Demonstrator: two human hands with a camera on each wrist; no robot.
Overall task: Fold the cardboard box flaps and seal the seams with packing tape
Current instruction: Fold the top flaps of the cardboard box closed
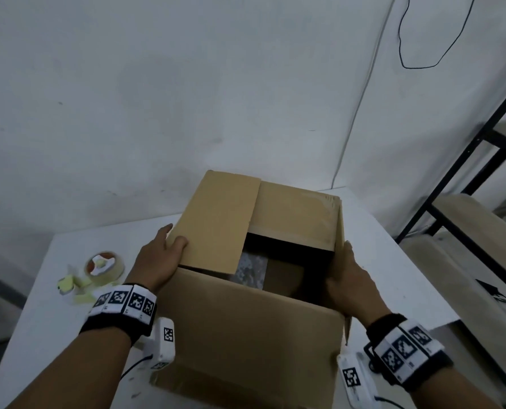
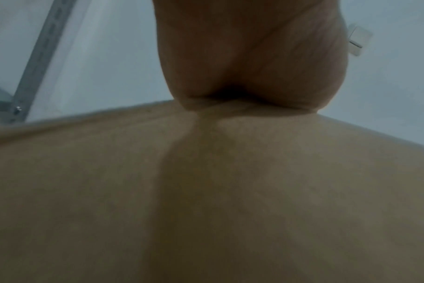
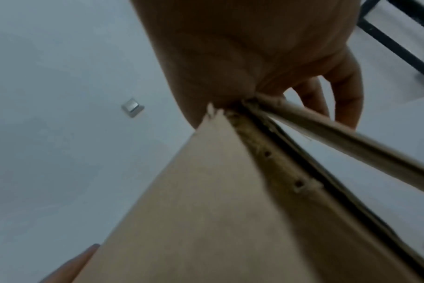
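Note:
A brown cardboard box (image 1: 246, 335) stands open on the white table (image 1: 39, 320). Its far flap (image 1: 293, 214) is folded down and its left flap (image 1: 216, 219) leans over the opening. My left hand (image 1: 160, 255) holds that flap's near left corner, thumb on top and fingers behind; the left wrist view shows the palm (image 2: 249, 57) against cardboard (image 2: 206, 191). My right hand (image 1: 349, 278) grips the upright right flap (image 1: 339, 231), with the fingers (image 3: 346, 92) on its outer side. A roll of clear packing tape (image 1: 104, 265) lies on the table, left of the box.
A grey patterned item (image 1: 251, 270) lies inside the box. Yellowish scraps (image 1: 69, 286) sit beside the tape roll. A black metal shelf frame (image 1: 467, 187) stands to the right of the table. A white wall with a hanging black cable (image 1: 402, 54) is behind.

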